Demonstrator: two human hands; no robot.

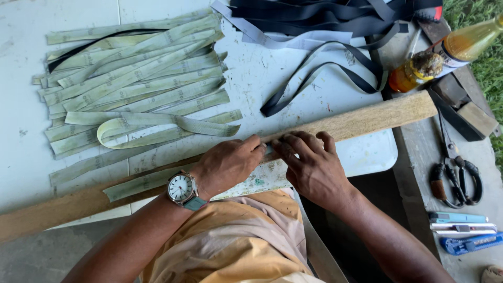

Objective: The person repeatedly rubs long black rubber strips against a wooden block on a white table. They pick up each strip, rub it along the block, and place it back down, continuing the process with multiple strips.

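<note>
While both hands are meeting at frame centre, the left hand (228,165) and right hand (309,165) are pressing a pale green strip (157,181) flat onto the wooden plank (367,119). Left hand is lying palm-down, fingers curled, fingertips pinning the strip's end; right hand is doing the same just beside it, fingers bent over the same spot. Whether either is pinching something small there, I cannot tell. The strip is running from under the fingertips down-left along the plank, under the left wrist and its watch (182,188). It's looking thin, light, floppy and probably slick, so it's likely wanting flat pressure near the end rather than a mid-span pinch. A pile of strips (136,78) is sitting upper left, black straps (325,18) top centre, bottle (461,44) upper right, scissors (456,175) and cutters (461,230) at right.
</note>
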